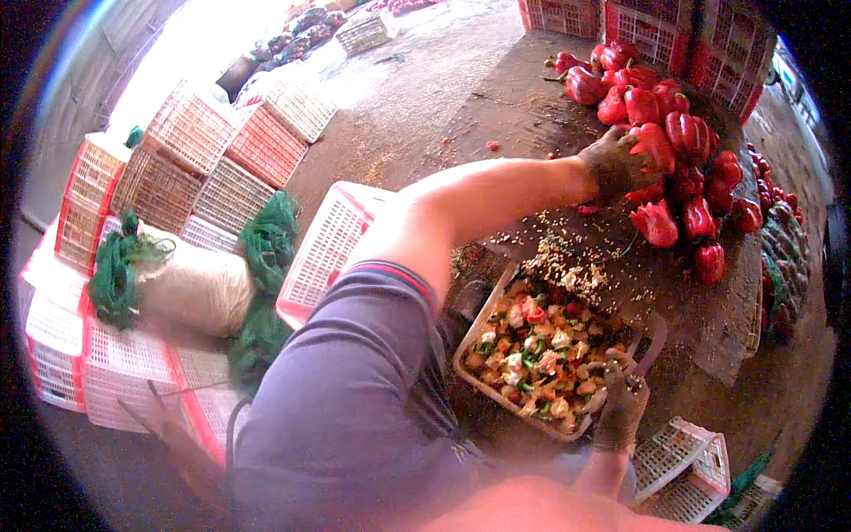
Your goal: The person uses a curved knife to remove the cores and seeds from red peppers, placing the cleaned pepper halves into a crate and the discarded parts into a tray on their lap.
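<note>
My left hand (615,163), in a dark stained glove, reaches across to a heap of red bell peppers on a wide board. Its fingers are around a red bell pepper (653,147) at the heap's near side. My right hand (621,399), also gloved and dirty, grips a knife (653,346) whose pale blade points up past the rim of a plastic crate (495,396). Pepper cores and scraps (532,359) fill that crate, with green stems and whitish seed clumps among them. Loose seeds (565,256) lie scattered on the board (512,120) beside it.
Stacked plastic crates (266,146) stand on the left, near a pale sack (199,282) and green netting (269,226). A white crate (326,259) is beside my left arm. Other crates (648,30) rise behind the peppers; a netted bag (784,259) lies past the board's edge.
</note>
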The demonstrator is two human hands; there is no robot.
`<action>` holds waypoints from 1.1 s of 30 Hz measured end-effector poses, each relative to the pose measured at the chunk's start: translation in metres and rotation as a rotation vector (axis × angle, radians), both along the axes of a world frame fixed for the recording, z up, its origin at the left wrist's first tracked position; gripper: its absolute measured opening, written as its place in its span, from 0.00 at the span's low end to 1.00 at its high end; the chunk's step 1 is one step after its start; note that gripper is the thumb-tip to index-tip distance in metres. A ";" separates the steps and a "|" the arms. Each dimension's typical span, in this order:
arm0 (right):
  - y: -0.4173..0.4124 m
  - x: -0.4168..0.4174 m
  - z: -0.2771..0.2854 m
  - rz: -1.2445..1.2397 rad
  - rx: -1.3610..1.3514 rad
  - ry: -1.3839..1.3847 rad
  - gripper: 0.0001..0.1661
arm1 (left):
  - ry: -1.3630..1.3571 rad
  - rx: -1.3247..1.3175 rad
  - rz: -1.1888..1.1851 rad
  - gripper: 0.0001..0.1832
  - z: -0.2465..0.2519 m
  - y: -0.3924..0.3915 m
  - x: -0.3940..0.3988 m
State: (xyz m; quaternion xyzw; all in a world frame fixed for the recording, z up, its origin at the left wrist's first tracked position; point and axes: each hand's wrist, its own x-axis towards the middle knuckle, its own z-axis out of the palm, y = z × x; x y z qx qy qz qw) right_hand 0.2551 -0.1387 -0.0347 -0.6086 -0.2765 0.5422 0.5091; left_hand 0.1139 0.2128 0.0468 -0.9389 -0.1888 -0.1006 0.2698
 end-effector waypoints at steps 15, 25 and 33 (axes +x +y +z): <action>0.052 0.005 0.011 -0.059 -0.247 0.097 0.15 | -0.023 -0.370 0.107 0.20 -0.042 0.130 0.138; 0.054 -0.001 0.016 0.007 -0.228 -0.036 0.11 | 0.181 -0.405 0.287 0.27 -0.017 0.121 0.152; 0.033 -0.018 -0.015 -0.007 0.108 -0.018 0.10 | -0.497 -0.855 -0.071 0.35 -0.036 0.107 0.046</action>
